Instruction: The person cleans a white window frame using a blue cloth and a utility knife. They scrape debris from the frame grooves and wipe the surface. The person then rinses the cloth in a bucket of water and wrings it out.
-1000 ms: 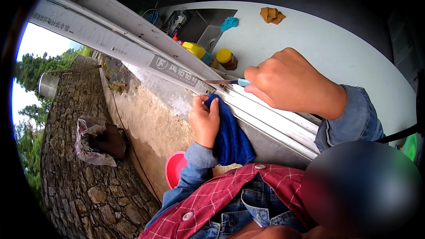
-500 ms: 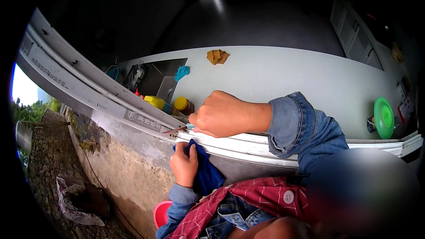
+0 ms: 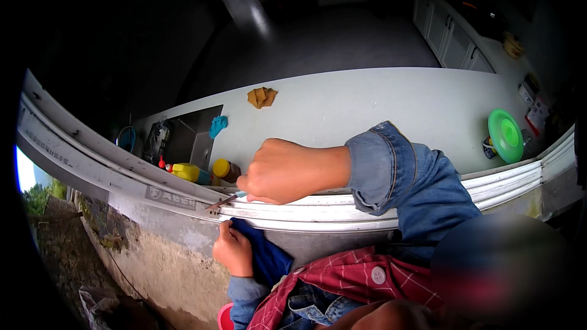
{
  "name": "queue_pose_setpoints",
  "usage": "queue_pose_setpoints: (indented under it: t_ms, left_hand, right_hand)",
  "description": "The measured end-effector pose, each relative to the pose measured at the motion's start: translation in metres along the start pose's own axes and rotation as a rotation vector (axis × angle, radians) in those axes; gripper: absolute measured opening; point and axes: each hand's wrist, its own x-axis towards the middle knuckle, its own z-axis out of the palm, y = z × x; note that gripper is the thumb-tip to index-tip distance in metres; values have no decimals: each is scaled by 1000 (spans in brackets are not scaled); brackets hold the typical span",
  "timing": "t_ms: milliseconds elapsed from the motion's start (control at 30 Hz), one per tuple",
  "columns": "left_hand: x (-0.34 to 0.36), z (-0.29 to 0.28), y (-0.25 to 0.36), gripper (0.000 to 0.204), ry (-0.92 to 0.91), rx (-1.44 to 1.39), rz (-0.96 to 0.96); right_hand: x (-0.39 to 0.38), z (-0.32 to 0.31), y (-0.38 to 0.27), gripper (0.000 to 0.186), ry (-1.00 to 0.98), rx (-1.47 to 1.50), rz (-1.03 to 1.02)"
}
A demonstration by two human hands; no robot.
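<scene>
My right hand (image 3: 293, 171) is closed around a thin-bladed tool (image 3: 225, 201) with a pale blue handle, most of it hidden in the fist. The narrow, brownish blade slants down to the left, its tip at the white window track (image 3: 318, 212). Just below the track's outer edge, my left hand (image 3: 233, 249) is closed on a dark blue cloth (image 3: 266, 253) that hangs down beside the wrist. The left fingertips are close to the track, a little below the blade's tip.
Beyond the track lies a white counter (image 3: 342, 107) with a brown crumpled cloth (image 3: 262, 97), a yellow-lidded jar (image 3: 226, 170), a yellow bottle (image 3: 185, 172) and a sink (image 3: 199, 140) with a blue cloth (image 3: 218, 126) at its edge. A green plastic lid (image 3: 505, 135) stands at right. A pink container (image 3: 225, 316) is below.
The whole view has shifted, so the counter and its things lie further left. The blade slants more steeply. Both hands keep their hold on the tool and the cloth.
</scene>
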Motion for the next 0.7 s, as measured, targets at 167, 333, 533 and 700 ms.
queue_pose_setpoints:
  t_ms: [167,333,533,700]
  left_hand:
    - [8,-6,10,15,-46,61,99]
    - [9,-2,5,26,-145,23,184]
    - [13,7,-2,26,-126,-16,213]
    - [8,16,-2,27,-117,-111,160]
  right_hand:
    - [-30,-7,2,28,-127,-89,80]
    - [-52,-15,-17,28,-246,-128,155]
    - [-59,-23,-48,28,-253,-148,176]
    - [-69,-25,-80,29,-255,-151,199]
